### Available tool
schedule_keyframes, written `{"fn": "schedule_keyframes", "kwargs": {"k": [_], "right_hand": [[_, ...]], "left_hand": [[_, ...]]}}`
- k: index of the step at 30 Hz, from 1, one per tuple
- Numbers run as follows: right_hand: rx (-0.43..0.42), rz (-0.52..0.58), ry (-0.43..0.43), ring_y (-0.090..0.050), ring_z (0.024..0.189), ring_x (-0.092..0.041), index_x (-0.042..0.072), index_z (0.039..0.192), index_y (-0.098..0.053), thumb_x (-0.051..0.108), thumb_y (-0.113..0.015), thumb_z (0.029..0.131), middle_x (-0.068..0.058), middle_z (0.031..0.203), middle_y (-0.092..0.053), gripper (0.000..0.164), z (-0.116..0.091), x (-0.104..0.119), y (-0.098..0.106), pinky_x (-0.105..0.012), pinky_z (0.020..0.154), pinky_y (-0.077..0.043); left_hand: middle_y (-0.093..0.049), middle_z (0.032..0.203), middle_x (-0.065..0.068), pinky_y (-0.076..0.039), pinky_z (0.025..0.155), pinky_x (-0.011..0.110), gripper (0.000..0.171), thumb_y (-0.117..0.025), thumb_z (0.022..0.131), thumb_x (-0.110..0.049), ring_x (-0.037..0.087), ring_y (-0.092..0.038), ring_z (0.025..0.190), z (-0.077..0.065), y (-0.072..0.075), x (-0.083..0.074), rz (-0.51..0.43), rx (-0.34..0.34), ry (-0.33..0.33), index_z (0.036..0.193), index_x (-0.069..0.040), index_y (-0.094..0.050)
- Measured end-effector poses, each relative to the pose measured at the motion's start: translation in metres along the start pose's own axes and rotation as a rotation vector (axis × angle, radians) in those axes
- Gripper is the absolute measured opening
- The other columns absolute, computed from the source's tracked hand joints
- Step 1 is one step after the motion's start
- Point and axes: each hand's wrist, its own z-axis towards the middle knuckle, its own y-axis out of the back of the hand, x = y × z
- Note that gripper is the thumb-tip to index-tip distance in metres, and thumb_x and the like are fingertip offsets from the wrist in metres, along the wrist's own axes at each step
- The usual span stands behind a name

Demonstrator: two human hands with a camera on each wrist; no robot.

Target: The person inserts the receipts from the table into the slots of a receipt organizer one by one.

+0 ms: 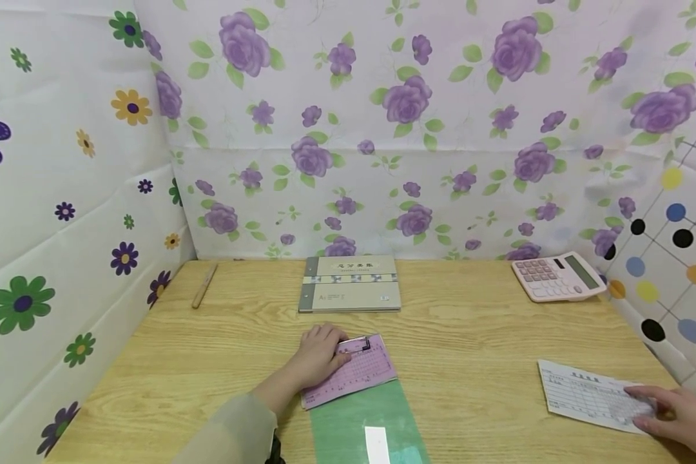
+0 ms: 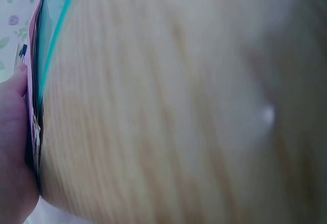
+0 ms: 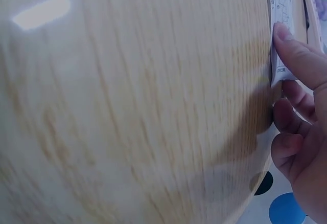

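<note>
My left hand [image 1: 319, 354] grips the clip end of a translucent green clipboard [image 1: 348, 425], its thumb lying on the pink printed slips [image 1: 362, 367] beside the metal clip [image 1: 356, 345]. The left wrist view shows that hand [image 2: 15, 132] at the edge of the pink slips, with most fingers out of sight. At the far right, my right hand [image 1: 681, 412] pinches the right end of a white printed slip [image 1: 588, 393], which lies on the table. In the right wrist view, one digit of that hand [image 3: 306, 111] presses on the slip [image 3: 281, 9], while other fingers curl near its end.
A ledger book [image 1: 350, 283] lies at the back middle of the wooden table [image 1: 470, 335]. Beside the right wall is a pink calculator [image 1: 557, 277]. A thin wooden-handled tool [image 1: 205, 287] lies at the back left. Patterned sheets [image 1: 354, 129] enclose the table.
</note>
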Motion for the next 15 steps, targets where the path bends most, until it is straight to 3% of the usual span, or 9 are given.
{"fn": "schedule_keyframes", "kwargs": {"k": [5,15], "right_hand": [[0.023,0.095,-0.07,-0.046,0.079,-0.022,-0.01,0.13,-0.042,0.052,-0.073,0.07,-0.006,0.087,-0.049,0.092,0.002,0.004,-0.002,-0.041,0.068,-0.035],[0.003,0.2,-0.077,-0.045,0.081,-0.022,-0.008,0.128,-0.048,0.058,-0.066,0.076,-0.009,0.091,-0.05,0.086,-0.007,0.036,0.005,-0.037,0.067,-0.035]], "left_hand": [[-0.049,0.118,0.001,-0.029,0.095,0.042,0.037,-0.055,0.093,-0.04,0.02,-0.041,0.107,-0.001,0.001,0.0,-0.001,-0.002,0.001,0.12,-0.014,-0.053],[-0.049,0.118,0.001,-0.029,0.094,0.043,0.036,-0.055,0.093,-0.039,0.02,-0.041,0.108,-0.001,0.001,0.0,-0.01,0.002,0.005,0.119,-0.014,-0.053]]}}
